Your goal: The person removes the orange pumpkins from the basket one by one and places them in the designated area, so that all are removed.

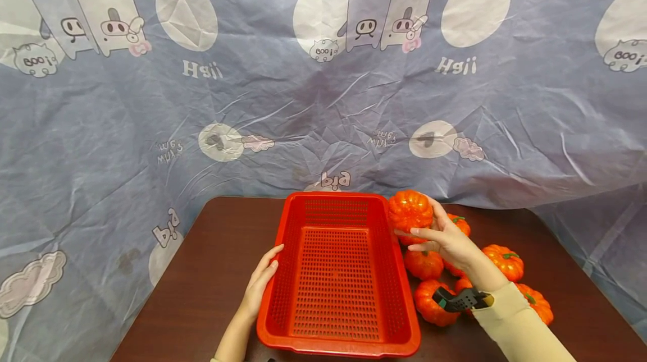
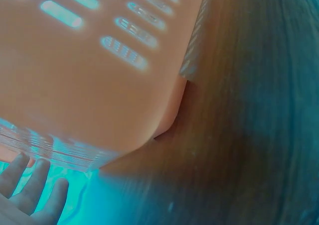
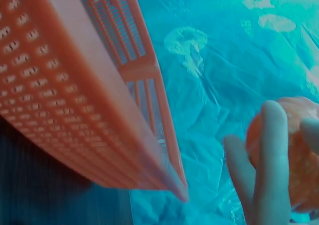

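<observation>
My right hand [image 1: 451, 245] holds an orange pumpkin [image 1: 410, 209] with a glossy ribbed skin, raised beside the far right corner of a red plastic basket [image 1: 336, 283]. In the right wrist view, fingers [image 3: 273, 160] lie against that pumpkin, which is partly cut off by the frame edge. The basket has a slotted bottom with nothing on it. At its left side my left hand [image 1: 259, 283] rests with extended fingers against the outer wall near the rim. The left wrist view shows those fingers [image 2: 52, 200] close to the basket's wall.
Several more pumpkins [image 1: 436, 303] with green stems lie on the dark brown table [image 1: 202, 278], right of the basket; my right forearm hides some. A patterned grey-blue cloth [image 1: 313, 104] hangs behind the table. A black band [image 1: 462, 299] circles my right wrist.
</observation>
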Motion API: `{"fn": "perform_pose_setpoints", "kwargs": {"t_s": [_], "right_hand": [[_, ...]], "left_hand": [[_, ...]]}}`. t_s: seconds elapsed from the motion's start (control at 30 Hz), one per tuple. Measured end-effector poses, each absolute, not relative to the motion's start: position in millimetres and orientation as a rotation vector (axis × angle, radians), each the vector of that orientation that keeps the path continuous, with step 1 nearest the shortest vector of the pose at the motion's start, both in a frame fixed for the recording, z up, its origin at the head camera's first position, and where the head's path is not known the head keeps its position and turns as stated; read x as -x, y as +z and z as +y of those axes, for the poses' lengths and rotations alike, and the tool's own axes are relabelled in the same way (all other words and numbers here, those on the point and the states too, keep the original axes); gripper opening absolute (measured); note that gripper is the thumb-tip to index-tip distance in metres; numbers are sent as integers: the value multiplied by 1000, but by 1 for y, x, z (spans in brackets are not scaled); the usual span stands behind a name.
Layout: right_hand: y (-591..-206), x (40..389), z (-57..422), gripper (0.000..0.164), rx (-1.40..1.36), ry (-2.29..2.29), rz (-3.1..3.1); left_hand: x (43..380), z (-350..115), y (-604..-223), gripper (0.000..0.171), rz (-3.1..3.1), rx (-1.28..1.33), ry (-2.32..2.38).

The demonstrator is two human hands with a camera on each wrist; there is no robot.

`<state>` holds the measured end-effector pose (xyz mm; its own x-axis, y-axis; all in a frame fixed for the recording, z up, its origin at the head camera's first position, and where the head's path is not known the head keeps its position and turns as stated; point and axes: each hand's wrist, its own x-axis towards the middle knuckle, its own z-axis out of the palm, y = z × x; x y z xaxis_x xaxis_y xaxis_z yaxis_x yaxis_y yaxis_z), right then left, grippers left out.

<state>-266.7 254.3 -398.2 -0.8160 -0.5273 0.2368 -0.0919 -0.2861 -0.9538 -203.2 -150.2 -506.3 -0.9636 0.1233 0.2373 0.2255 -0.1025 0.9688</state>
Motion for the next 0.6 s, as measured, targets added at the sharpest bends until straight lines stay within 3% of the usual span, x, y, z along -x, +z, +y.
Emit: {"fn": "perform_pose_setpoints", "kwargs": {"t_s": [0.13,0.37,0.6], "right_hand": [[-398,268,268,66,780,-2275,1572],[-399,275,282,34,704,-2365,1419],[-403,281,301,34,642,-2499,1192]], "left_hand": [[203,-150,-506,42,-2041,411,-2269],[203,-150,-505,42,-2014,423,-2300],[203,-150,-505,42,-2029,412,-2288]]}}
